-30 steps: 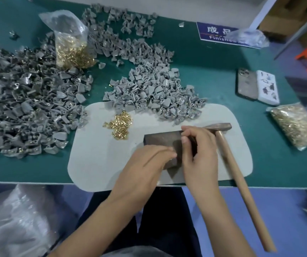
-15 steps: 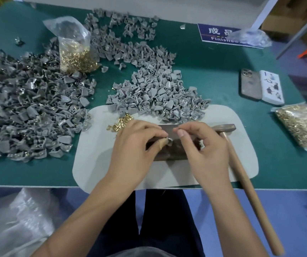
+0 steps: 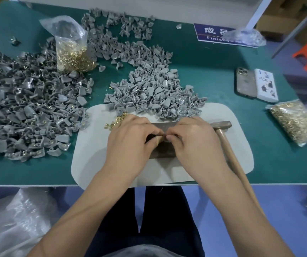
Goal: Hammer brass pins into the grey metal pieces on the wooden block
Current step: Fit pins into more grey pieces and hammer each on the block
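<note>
Green table [image 3: 213, 75], white mat [image 3: 97, 164] on top. Left hand [image 3: 132, 138] and right hand [image 3: 191, 138] close together over wooden block [image 3: 164, 152], fingertips pinching something tiny; cannot tell whether pin or grey piece. Loose brass pins [image 3: 118, 120] just beside left hand. Hammer [image 3: 221, 127] lying by right hand, grey pieces [image 3: 152, 95] heaped behind. Best to stand pin straight, hold steady, then tap softly.

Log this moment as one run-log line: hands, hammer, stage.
left hand: pinching at block | right hand: pinching there too | hammer: lying unheld on mat | stage: setting up, not hammering
</note>
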The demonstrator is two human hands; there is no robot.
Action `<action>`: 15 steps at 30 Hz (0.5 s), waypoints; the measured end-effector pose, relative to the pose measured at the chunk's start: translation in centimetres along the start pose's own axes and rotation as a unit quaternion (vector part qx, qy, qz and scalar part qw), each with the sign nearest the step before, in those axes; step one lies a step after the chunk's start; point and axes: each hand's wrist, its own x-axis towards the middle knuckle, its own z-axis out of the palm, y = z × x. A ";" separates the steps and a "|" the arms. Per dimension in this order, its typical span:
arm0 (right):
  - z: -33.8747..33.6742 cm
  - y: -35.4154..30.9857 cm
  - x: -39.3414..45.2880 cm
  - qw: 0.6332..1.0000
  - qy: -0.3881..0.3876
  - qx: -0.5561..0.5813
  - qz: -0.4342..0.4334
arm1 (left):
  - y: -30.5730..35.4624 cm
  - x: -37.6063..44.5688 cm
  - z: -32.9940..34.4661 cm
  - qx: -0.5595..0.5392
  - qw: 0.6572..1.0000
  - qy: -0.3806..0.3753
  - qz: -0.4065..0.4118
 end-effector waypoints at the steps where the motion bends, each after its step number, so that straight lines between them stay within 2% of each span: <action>1: 0.0 -0.4 0.1 0.999 0.000 -0.051 -0.015 | 0.0 0.1 0.0 0.004 1.000 0.002 0.002; 3: 0.0 -0.9 0.2 0.996 0.008 -0.087 -0.020 | -0.1 0.1 -0.1 0.007 1.000 0.006 0.004; 4: -0.1 -0.8 0.2 0.998 0.004 -0.067 -0.007 | -0.1 0.2 -0.1 0.006 1.000 0.008 0.005; 8: 0.1 0.7 -0.3 0.991 0.014 0.122 0.058 | 0.2 0.1 -0.2 0.004 1.000 0.016 0.005; 11: 0.5 0.3 -0.6 0.993 0.026 0.090 0.066 | 0.4 -0.1 -0.1 0.010 1.000 0.018 0.003; 15: 0.0 -0.7 0.1 0.997 -0.017 -0.029 0.062 | 0.6 -0.1 0.0 0.017 1.000 0.005 -0.010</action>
